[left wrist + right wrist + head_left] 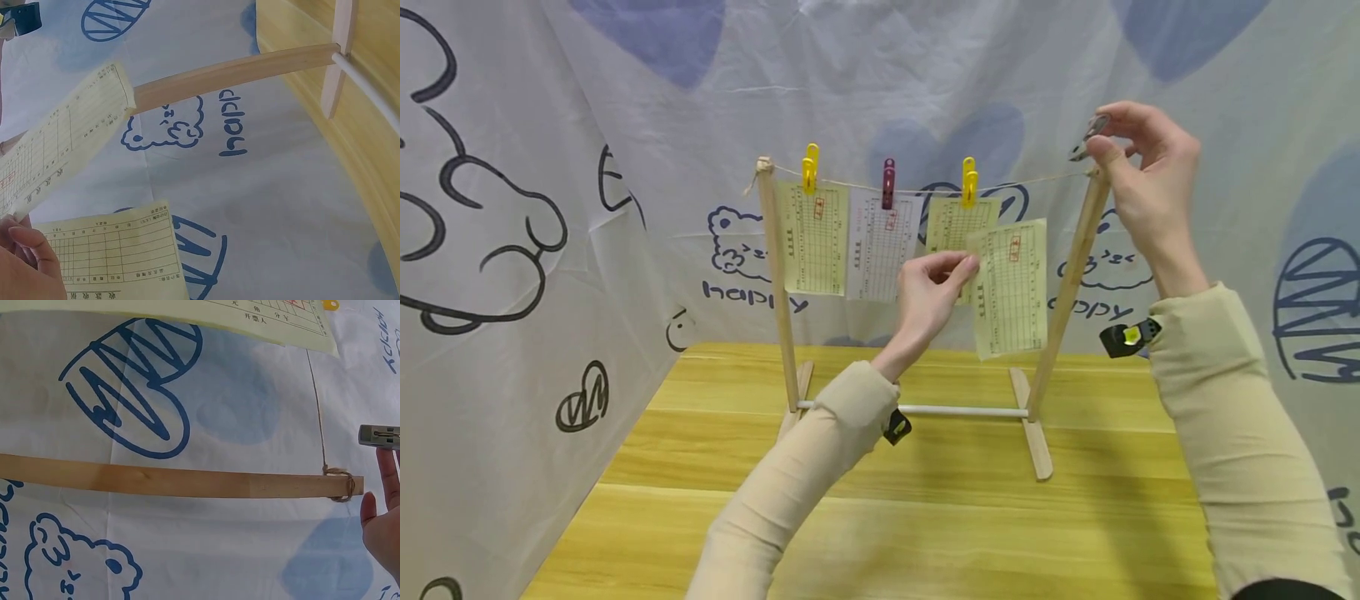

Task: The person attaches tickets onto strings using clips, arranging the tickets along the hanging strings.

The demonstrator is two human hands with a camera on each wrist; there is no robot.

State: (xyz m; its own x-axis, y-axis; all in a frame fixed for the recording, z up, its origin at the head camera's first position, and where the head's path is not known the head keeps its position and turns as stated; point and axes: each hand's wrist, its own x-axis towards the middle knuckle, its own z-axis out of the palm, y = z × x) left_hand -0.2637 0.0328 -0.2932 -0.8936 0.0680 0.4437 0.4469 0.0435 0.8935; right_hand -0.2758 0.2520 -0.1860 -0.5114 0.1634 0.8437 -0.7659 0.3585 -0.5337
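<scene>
My left hand [928, 296] pinches a loose yellow receipt slip [1013, 292] by its left edge, in front of the right part of the string. In the left wrist view this slip [69, 137] tilts away from the fingers. Up by the top of the right post, my right hand [1153, 179] holds a grey clothespin [1088, 137] between thumb and fingers. The right wrist view shows the clothespin [379, 435] at its right edge, beside the post's end. On the string [1037, 181] hang a yellow slip [812, 242], a white slip [880, 250] and another yellow slip [951, 221], partly covered.
Yellow clothespins [809, 171] and a dark red clothespin [888, 183] grip the hanging slips. The string is tied between the left post [781, 292] and right post [1071, 283]. A white rod [962, 411] joins them low down, above the wooden table [962, 517]. Behind hangs a patterned cloth [805, 67].
</scene>
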